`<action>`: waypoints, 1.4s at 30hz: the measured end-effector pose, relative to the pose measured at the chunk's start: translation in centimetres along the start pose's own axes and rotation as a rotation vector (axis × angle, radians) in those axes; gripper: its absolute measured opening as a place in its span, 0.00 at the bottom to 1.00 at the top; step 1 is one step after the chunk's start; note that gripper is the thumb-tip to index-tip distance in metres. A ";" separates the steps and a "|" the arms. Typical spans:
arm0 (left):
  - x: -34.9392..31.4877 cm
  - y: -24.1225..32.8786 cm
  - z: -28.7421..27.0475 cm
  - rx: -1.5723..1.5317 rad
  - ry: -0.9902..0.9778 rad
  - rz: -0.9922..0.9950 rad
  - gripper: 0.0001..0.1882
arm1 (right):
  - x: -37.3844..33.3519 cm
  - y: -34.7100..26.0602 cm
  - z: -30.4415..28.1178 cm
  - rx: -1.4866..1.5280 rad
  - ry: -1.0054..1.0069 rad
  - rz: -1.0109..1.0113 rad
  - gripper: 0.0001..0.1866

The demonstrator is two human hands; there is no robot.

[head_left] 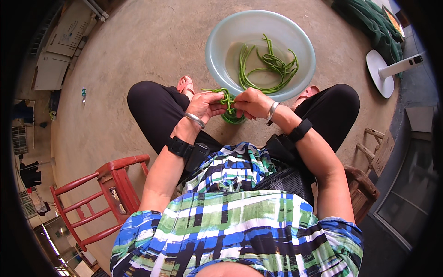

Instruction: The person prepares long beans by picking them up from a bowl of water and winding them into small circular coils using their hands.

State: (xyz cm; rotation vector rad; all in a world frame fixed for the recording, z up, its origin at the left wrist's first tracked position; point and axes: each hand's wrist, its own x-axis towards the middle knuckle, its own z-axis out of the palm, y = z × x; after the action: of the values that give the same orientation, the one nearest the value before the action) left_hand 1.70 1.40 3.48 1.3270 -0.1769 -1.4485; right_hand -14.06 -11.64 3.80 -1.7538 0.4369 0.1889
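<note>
Long green beans are looped into a small twisted bundle between my hands, above the floor between my knees. My left hand is closed on the bundle's left side, with thin bean ends poking out past the fingers. On the other side my right hand has its fingers bent in a pinch against the same beans. More green coils show just beneath the hands; what they rest on is hidden. Just beyond, a pale blue plastic basin holds loose long beans, curled and tangled on its bottom.
A red wooden chair stands at my left, and a wooden stool at my right. Further right are a white round-based stand and dark green netting. Cardboard boxes lie far left; a small bottle is on the floor.
</note>
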 end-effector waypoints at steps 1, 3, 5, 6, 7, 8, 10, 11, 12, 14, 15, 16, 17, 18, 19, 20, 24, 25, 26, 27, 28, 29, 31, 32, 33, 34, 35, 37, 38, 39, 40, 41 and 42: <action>0.0 0.0 -0.3 -0.004 0.018 -0.017 0.10 | -0.2 -0.5 -0.1 -0.044 0.040 0.010 0.09; -0.1 0.0 -0.7 -0.009 0.037 -0.036 0.10 | -0.4 -0.7 0.1 -0.087 0.079 0.023 0.07; -0.3 0.1 -1.1 -0.005 0.045 -0.033 0.09 | -0.4 -0.6 0.3 -0.052 0.148 0.019 0.05; -0.3 0.1 -1.3 -0.006 0.047 -0.034 0.09 | -0.5 -0.6 0.4 -0.051 0.146 0.020 0.05; -0.3 0.1 -1.5 -0.005 0.048 -0.043 0.09 | -0.5 -0.8 0.5 -0.080 0.154 0.000 0.06; -0.4 0.1 -1.8 -0.005 0.049 -0.052 0.09 | -0.5 -1.0 0.5 -0.110 0.162 -0.020 0.07; -0.2 0.0 -1.8 -0.016 0.041 -0.060 0.10 | 0.2 0.6 1.1 -0.206 0.241 -0.123 0.07; -0.2 0.1 -1.6 -0.030 0.032 -0.053 0.10 | 0.6 1.3 1.4 -0.296 0.318 -0.232 0.08; -0.2 0.1 -1.7 -0.047 0.026 -0.042 0.10 | 0.7 1.4 1.7 -0.306 0.310 -0.230 0.08; 0.0 -0.1 -2.1 -0.078 0.016 -0.028 0.10 | 1.1 1.1 2.6 -0.545 0.400 -0.274 0.10; 0.0 -0.1 -2.3 -0.095 0.009 -0.014 0.10 | 1.3 1.0 2.8 -0.553 0.389 -0.278 0.10; -0.1 0.0 -2.3 -0.117 0.005 -0.003 0.09 | 1.5 0.9 3.0 -0.578 0.405 -0.228 0.12; -0.1 -0.1 -2.3 -0.129 0.011 0.004 0.09 | 1.6 0.8 3.2 -0.604 0.421 -0.180 0.13; 0.0 -0.2 -2.5 -0.137 0.013 0.005 0.09 | 1.7 0.8 3.2 -0.607 0.428 -0.191 0.15; 0.0 -0.3 -2.5 -0.144 0.015 0.006 0.08 | 1.6 0.7 3.1 -0.618 0.414 -0.197 0.15; -0.2 -0.3 -2.4 -0.148 0.023 0.007 0.08 | 1.5 0.5 3.0 -0.579 0.418 -0.197 0.15; -0.2 -0.4 -2.3 -0.139 0.014 0.008 0.08 | 1.6 0.8 2.4 -0.468 0.410 -0.241 0.11; -0.2 -0.4 -2.2 -0.151 0.017 0.011 0.08 | 1.7 0.9 2.3 -0.408 0.425 -0.275 0.09; -0.3 -0.3 -2.0 -0.147 0.011 0.018 0.09 | 1.7 0.9 2.3 -0.400 0.446 -0.260 0.08; -0.4 -0.2 -1.9 -0.140 0.007 0.023 0.10 | 1.7 0.6 2.4 -0.403 0.439 -0.259 0.08; -0.4 -0.2 -1.8 -0.142 -0.014 0.029 0.09 | 1.7 0.1 2.5 -0.352 0.471 -0.215 0.08; -0.4 -0.2 -1.8 -0.148 -0.014 0.028 0.09 | 1.7 -0.2 2.5 -0.301 0.503 -0.170 0.08; -0.3 -0.2 -1.7 -0.088 -0.065 0.052 0.10 | 2.0 -0.5 2.6 -0.278 0.518 -0.202 0.08; -0.3 -0.3 -1.7 -0.089 -0.065 0.049 0.10 | 2.1 -0.6 2.6 -0.257 0.535 -0.235 0.08; -0.3 -0.3 -1.7 -0.065 -0.072 0.085 0.09 | 2.2 -0.6 2.6 -0.252 0.535 -0.233 0.08; -0.3 -0.4 -1.7 -0.041 -0.079 0.122 0.09 | 2.4 -0.5 2.6 -0.262 0.557 -0.261 0.08; -0.5 -0.3 -1.7 -0.039 -0.079 0.117 0.09 | 2.5 -0.4 2.7 -0.272 0.579 -0.289 0.08; -1.1 0.2 -1.4 0.022 -0.043 0.140 0.09 | 2.5 -0.4 2.8 -0.240 0.606 -0.310 0.07; -1.4 0.4 -1.1 0.026 -0.045 0.135 0.09 | 2.5 -0.4 2.8 -0.211 0.629 -0.335 0.07; -1.7 0.7 -0.9 0.071 -0.026 0.149 0.09 | 2.5 -0.2 2.8 -0.208 0.631 -0.333 0.07; -1.9 0.7 -0.8 0.117 -0.007 0.162 0.09 | 2.4 0.0 2.8 -0.300 0.587 -0.320 0.07; -1.8 0.6 -0.9 0.120 -0.008 0.159 0.09 | 2.3 0.2 2.8 -0.392 0.541 -0.305 0.07; -1.6 0.3 -1.1 0.186 0.015 0.147 0.09 | 2.2 0.3 2.8 -0.390 0.543 -0.305 0.07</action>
State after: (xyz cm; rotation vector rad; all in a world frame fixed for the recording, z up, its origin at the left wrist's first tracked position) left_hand 2.35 3.02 4.29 1.4429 -0.3994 -1.3217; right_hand -11.82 -9.41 2.13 -2.2296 0.5360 -0.4605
